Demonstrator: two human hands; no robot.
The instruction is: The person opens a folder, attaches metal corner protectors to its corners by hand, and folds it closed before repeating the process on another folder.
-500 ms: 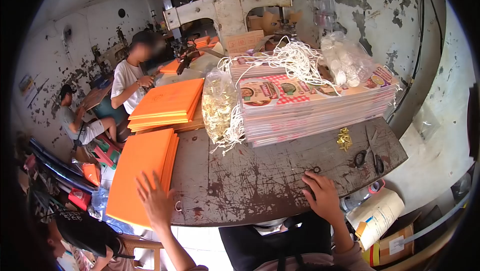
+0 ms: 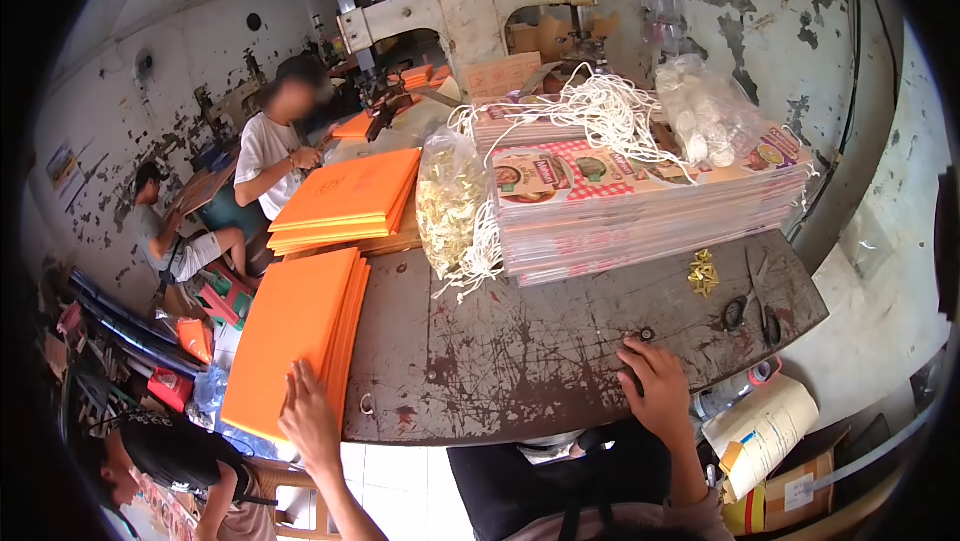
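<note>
My left hand (image 2: 312,419) rests on the near right part of an orange stack (image 2: 285,341), its fingers extended and close to one another, holding nothing. At the table's front edge, my right hand (image 2: 655,389) lies on the dark scratched tabletop (image 2: 500,361) with fingers apart and empty. A second orange stack (image 2: 345,191) lies behind the first. Beside it stands a clear bag of gold-coloured pieces (image 2: 450,206). White cords (image 2: 600,116) lie on a thick stack of printed, plastic-covered sheets (image 2: 650,221). Scissors (image 2: 755,306) and small gold pieces (image 2: 703,273) are at the right.
A person in white (image 2: 265,161) works behind the orange stacks; another sits farther left (image 2: 170,231). A third person in black (image 2: 175,456) is at the lower left. Beyond the sheets stands a metal machine (image 2: 480,26). A rolled paper (image 2: 765,431) is below the table's right side.
My left hand's fingers have drawn closer together on the orange stack. My right hand stays near the table edge. The view has shifted slightly, and the person in black has moved slightly.
</note>
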